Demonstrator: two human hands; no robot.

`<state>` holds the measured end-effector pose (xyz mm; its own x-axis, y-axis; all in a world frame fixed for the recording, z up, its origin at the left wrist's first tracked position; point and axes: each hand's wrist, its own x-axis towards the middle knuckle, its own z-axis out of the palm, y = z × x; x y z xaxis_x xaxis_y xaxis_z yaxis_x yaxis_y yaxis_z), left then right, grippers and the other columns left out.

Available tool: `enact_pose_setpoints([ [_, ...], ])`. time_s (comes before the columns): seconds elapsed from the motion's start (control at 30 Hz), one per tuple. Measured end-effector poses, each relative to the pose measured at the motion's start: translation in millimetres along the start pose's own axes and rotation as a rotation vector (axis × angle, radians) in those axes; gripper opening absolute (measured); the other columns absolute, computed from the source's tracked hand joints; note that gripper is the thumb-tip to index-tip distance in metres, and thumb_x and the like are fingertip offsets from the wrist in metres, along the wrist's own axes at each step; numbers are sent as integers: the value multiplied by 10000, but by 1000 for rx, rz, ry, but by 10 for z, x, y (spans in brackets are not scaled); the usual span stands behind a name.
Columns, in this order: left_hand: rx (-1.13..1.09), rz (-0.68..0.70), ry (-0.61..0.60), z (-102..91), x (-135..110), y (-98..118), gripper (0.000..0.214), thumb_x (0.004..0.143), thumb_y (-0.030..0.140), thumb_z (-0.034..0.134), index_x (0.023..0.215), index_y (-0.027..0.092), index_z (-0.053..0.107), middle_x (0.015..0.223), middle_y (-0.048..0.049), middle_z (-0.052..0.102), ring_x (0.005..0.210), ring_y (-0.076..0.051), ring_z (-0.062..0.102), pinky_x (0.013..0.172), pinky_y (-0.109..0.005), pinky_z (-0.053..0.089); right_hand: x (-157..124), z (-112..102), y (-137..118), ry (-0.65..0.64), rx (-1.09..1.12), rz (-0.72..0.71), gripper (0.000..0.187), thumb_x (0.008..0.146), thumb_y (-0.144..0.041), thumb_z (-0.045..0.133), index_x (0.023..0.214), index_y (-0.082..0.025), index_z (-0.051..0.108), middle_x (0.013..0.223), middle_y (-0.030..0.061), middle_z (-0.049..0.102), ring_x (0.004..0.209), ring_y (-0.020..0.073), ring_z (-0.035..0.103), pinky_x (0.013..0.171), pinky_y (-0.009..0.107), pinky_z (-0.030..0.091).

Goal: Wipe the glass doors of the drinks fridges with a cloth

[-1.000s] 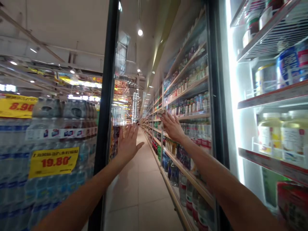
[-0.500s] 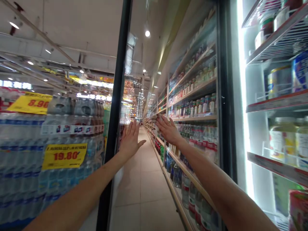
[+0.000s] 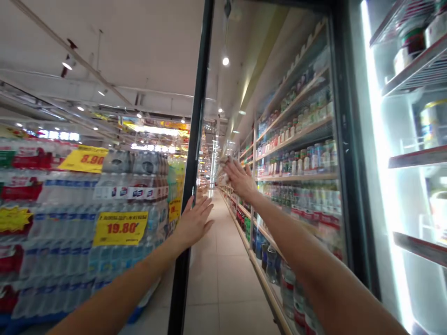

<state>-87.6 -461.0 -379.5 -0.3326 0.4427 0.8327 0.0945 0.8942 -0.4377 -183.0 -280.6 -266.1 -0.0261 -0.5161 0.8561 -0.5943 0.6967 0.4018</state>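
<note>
A glass cooler door (image 3: 197, 125) with a dark frame stands swung open in front of me, reflecting or showing the aisle and shelves. Against its pane my right hand (image 3: 241, 180) presses a pale cloth (image 3: 223, 167) with its fingers laid out over it; much of the cloth is hidden under the hand. My left hand (image 3: 194, 222) is lower and to the left, at the dark upright of the door, fingers stretched out and holding nothing. Whether its palm touches the frame or the glass I cannot tell.
On the right is a lit cooler with wire shelves (image 3: 419, 160) of drinks. To the left rise stacked packs of bottled water (image 3: 63, 228) with yellow price signs (image 3: 120, 228). Tiled floor (image 3: 139, 321) shows beneath the door.
The view has turned left, so the door sits further right. My left hand has moved down and onto the dark frame. The right hand with the cloth has shifted slightly up the glass.
</note>
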Motion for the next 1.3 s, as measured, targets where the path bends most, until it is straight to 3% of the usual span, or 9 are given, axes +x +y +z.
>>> enact_pose_setpoints([
  [0.1, -9, 50, 72, -102, -144, -129, 341, 896, 294, 383, 1147, 179, 583, 1185, -76, 625, 1151, -194, 531, 1116, -454, 178, 295, -34, -100, 56, 23, 167, 526, 894, -148, 331, 1416, -192, 288, 1482, 67, 287, 1392, 275, 152, 1090, 610, 135],
  [0.2, -23, 95, 100, -179, -280, -209, 279, 891, 268, 397, 1055, 197, 611, 1043, -49, 674, 1019, -163, 590, 1098, -423, 221, 301, 44, -331, -31, 34, -18, 507, 910, -141, 290, 1412, -216, 295, 1481, 40, 296, 1398, 259, 136, 1106, 600, 114],
  [0.37, 27, -54, 181, -197, -438, -359, 237, 875, 261, 409, 988, 181, 602, 952, -62, 667, 937, -180, 600, 1023, -414, 323, -618, 389, -881, -157, 54, -374, 428, 917, -198, 340, 1330, -279, 419, 1409, -22, 424, 1385, 187, 198, 1132, 503, 192],
  [0.5, 33, -38, 179, -109, -385, -334, 251, 866, 267, 420, 1023, 173, 591, 1036, -79, 656, 1007, -201, 581, 1022, -419, 328, -1075, 491, -766, -157, 73, -701, 368, 916, -233, 359, 1244, -323, 500, 1363, -80, 476, 1356, 130, 265, 1141, 443, 196],
  [0.57, 29, -8, 176, -35, -313, -230, 273, 868, 253, 412, 1064, 168, 581, 1101, -87, 644, 1057, -207, 567, 1044, -433, 301, -959, 391, -474, -105, 54, -614, 406, 898, -206, 375, 1276, -323, 466, 1400, -68, 431, 1363, 137, 251, 1144, 460, 162],
  [0.77, 51, -43, 101, 234, -36, 157, 466, 871, 307, 395, 1293, 117, 448, 1397, -143, 424, 1315, -250, 358, 1082, -447, 253, -662, 2, 345, 97, -100, 209, 525, 873, -158, 354, 1396, -178, 328, 1483, 90, 279, 1395, 276, 146, 1092, 597, 95],
  [0.93, 69, -188, 36, 400, 141, 315, 670, 842, 447, 457, 1381, 72, 324, 1478, -169, 259, 1383, -304, 189, 1080, -487, 246, -1291, -41, 602, -104, -123, -209, 498, 865, -202, 412, 1354, -291, 399, 1437, 16, 383, 1378, 200, 224, 1125, 484, 132],
  [1.13, 119, -263, 37, 522, 193, 505, 802, 797, 471, 543, 1390, 3, 275, 1494, -213, 159, 1391, -348, 98, 1095, -495, 214, -1409, -143, 931, 306, -212, 680, 544, 894, -236, 300, 1434, -193, 246, 1455, 123, 329, 1370, 299, 214, 1034, 609, 216],
  [1.3, 111, -128, 0, 588, 139, 658, 727, 836, 494, 473, 1386, 47, 313, 1479, -169, 239, 1389, -292, 165, 1112, -471, 192, -1502, -12, 631, 20, -160, 66, 533, 858, -204, 394, 1385, -276, 354, 1415, 32, 414, 1377, 213, 218, 1111, 488, 164],
])
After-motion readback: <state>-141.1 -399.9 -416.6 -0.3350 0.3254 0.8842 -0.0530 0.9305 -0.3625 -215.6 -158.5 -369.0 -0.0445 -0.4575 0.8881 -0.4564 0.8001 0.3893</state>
